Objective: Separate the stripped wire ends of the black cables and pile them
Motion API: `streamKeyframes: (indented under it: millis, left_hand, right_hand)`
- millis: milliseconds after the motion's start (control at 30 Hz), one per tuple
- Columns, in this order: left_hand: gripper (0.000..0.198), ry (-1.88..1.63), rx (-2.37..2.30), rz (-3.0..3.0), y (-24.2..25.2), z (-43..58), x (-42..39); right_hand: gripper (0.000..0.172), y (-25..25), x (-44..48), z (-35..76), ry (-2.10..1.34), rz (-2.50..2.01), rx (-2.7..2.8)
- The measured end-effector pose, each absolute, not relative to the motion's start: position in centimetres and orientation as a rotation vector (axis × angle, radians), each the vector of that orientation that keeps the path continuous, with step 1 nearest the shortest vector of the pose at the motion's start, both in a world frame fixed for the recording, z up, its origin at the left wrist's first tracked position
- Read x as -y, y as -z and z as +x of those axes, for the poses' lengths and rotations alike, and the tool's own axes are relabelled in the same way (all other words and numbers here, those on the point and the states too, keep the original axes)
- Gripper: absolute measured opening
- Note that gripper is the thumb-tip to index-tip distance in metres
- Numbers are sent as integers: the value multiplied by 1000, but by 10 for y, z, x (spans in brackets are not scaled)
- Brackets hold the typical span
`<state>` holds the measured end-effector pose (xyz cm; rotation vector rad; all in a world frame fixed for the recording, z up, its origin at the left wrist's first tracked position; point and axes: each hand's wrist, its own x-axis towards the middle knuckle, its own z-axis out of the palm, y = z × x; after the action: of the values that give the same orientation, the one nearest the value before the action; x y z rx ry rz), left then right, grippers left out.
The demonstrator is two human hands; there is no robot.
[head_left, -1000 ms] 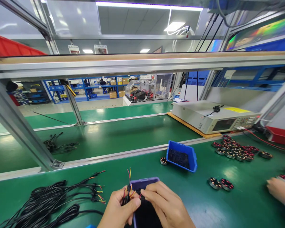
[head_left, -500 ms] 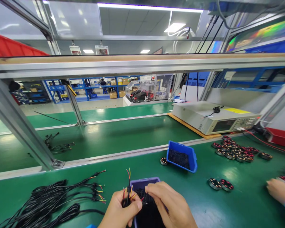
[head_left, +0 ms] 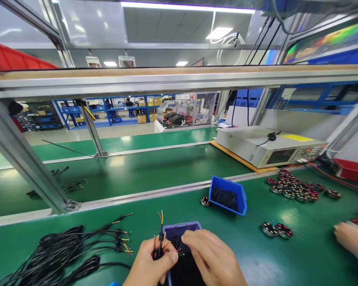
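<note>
My left hand (head_left: 150, 265) is closed around a thin black cable (head_left: 161, 234) whose red and yellow wire ends stick up above my fingers. My right hand (head_left: 213, 258) curls over a small purple bin (head_left: 179, 229) filled with small black parts, its fingertips pinched down among them beside the wire ends. What the right fingers hold is hidden. Both hands sit at the bottom centre, over the green bench mat.
A heap of black cables (head_left: 62, 252) with coloured wire tips lies to the left. A blue bin (head_left: 226, 195), round motor stators (head_left: 295, 186) and a grey test instrument (head_left: 268, 147) stand to the right. Another person's hand (head_left: 350, 238) works at the far right. A conveyor belt (head_left: 137, 171) carries cables (head_left: 68, 184).
The cable bundle on the conveyor has drifted left. My right hand's fingers have dipped a little lower into the purple bin. My left hand keeps its grip.
</note>
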<state>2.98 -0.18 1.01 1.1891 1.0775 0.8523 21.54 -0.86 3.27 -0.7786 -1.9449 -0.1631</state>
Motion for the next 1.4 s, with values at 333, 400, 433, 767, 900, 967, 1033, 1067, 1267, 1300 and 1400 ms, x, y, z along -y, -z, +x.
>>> streamKeyframes:
  millis: [333,400,433,767,900,967,1033,1067,1267,1300,1400]
  left_hand:
    - [59,-887,-1077,1147,-11,31,2]
    - [58,-896,-1072,1116,-11,31,3]
    - [57,-899,-1065,1105,-12,31,3]
    - [44,-939,-896,1024,-6,28,10]
    - [52,-926,-834,1079,1,26,14]
    - [53,-960,-827,1081,3,24,14]
    - [52,-1012,-842,1049,3,23,13]
    - [52,-1031,-854,1028,2,22,12]
    - [50,-1099,-895,947,4,24,10]
    - [48,-1127,-911,928,5,24,10]
    - [45,-1172,-910,892,7,24,9]
  right_hand:
    - [28,-31,10,213,144,-780,2005]
    - [28,-31,10,213,134,-750,2054]
    - [27,-32,9,213,109,-742,2076]
    - [20,-37,14,208,-348,-908,2015]
    - [20,-33,13,205,-455,-898,1966]
    - [19,-31,13,204,-535,-886,1945]
    - [17,-31,13,204,-589,-879,1921]
    - [16,-31,13,205,-601,-879,1905]
    - [18,-35,7,217,-485,-1048,1928]
    - [14,-32,5,219,-352,-1110,1975]
    - [17,-17,-1,219,116,-1233,2165]
